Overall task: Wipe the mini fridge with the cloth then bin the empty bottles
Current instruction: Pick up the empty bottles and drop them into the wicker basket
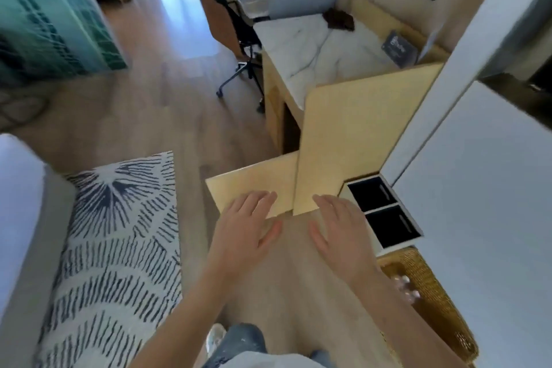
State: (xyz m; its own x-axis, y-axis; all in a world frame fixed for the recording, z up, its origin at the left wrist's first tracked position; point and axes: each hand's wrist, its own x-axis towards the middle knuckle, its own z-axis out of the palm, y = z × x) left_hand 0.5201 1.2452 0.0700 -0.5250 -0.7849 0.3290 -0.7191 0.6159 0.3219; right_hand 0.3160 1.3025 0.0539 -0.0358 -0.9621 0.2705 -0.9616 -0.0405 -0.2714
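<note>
Nearer than the pale wooden cabinet doors (358, 134), to their right, a golden woven wicker basket (430, 287) stands, possibly the bin. At the doors' near edges, left hand (248, 218) and right hand (340, 224) spread flat and empty, likely to swing them for fridge access. Beyond the doors, a white marble-topped desk (304, 51). Mini fridge, cloth, bottles: none identifiable; the fridge is maybe behind the doors.

No legible text. Only candidate is a dark card (398, 49) on the marble bench (298, 48), well beyond the right hand (343, 227), up and right of it. Its pale print is too blurred to read.
</note>
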